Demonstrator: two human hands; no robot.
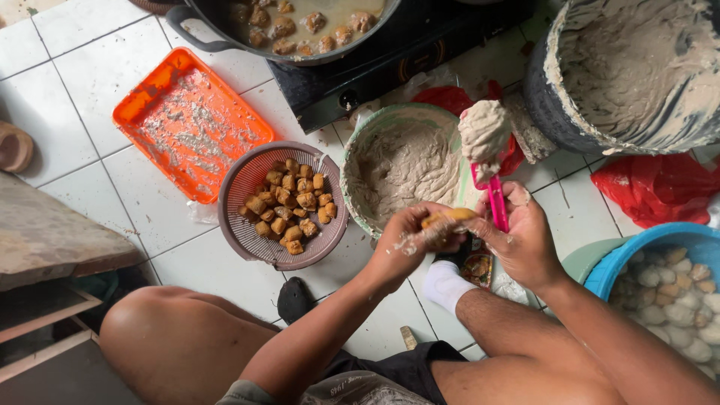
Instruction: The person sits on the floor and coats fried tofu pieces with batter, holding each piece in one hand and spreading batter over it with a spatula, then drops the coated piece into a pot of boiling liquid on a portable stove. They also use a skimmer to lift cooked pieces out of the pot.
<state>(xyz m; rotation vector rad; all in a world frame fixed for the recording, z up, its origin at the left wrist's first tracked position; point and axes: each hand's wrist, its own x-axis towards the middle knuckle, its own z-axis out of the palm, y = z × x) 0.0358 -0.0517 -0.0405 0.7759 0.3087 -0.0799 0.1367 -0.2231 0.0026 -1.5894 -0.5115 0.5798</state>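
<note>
- Pink-handled spoon: long axis near vertical in the head view, handle toward the person, loaded end pointing away and carrying a lump of grey paste above the green bowl.
- Right hand: fingers closed around the spoon handle.
- Left hand: fingers curled around a golden tofu piece, held between both hands, just below the bowl rim.
- Mauve colander: holds more fried pieces, left of the bowl.
- Orange tray: smeared, lying beyond the colander.
- Surface: white tiled floor; black stove and grey bucket stand at the far side.
</note>
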